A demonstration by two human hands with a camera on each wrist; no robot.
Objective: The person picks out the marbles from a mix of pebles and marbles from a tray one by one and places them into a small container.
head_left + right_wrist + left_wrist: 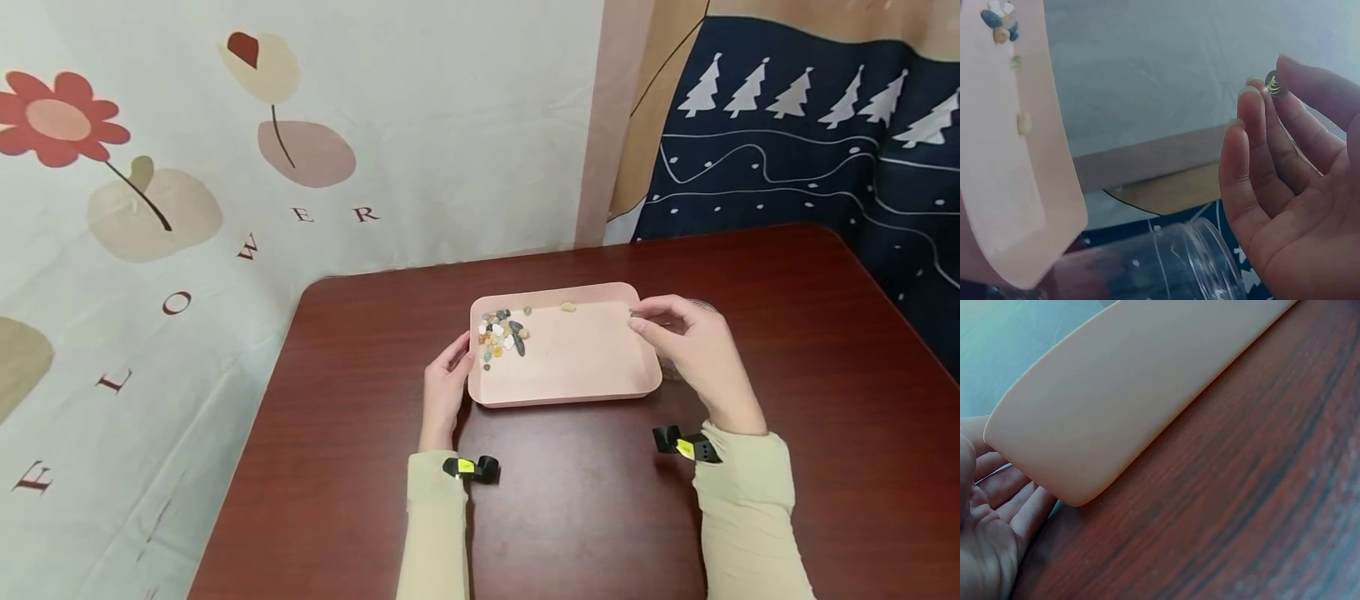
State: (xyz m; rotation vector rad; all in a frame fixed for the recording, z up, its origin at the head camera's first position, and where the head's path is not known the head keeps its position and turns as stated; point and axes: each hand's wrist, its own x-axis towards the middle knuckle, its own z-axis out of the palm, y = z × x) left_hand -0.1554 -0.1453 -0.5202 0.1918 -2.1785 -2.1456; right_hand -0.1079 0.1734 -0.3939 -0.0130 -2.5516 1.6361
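My right hand (693, 354) is raised over the right end of the pink tray (577, 367). Between its thumb and forefinger it pinches a small clear glass marble (1275, 84) with a green-yellow swirl. The other fingers are loosely bent. At the tray's left end, my left hand (444, 392) touches the outer wall, its fingers (1032, 509) extended along it. Mixed pebbles (498, 330), white, dark, orange and green, lie clustered inside the tray on the left. A yellowish pebble (568, 307) and a small greenish round piece (527, 310) lie near its far wall.
A clear jar (1147, 262) stands just right of the tray, mostly hidden behind my right hand in the head view. The dark red wooden table (360, 400) carries everything. Printed cloths (465, 125) hang along the table's far and left edges.
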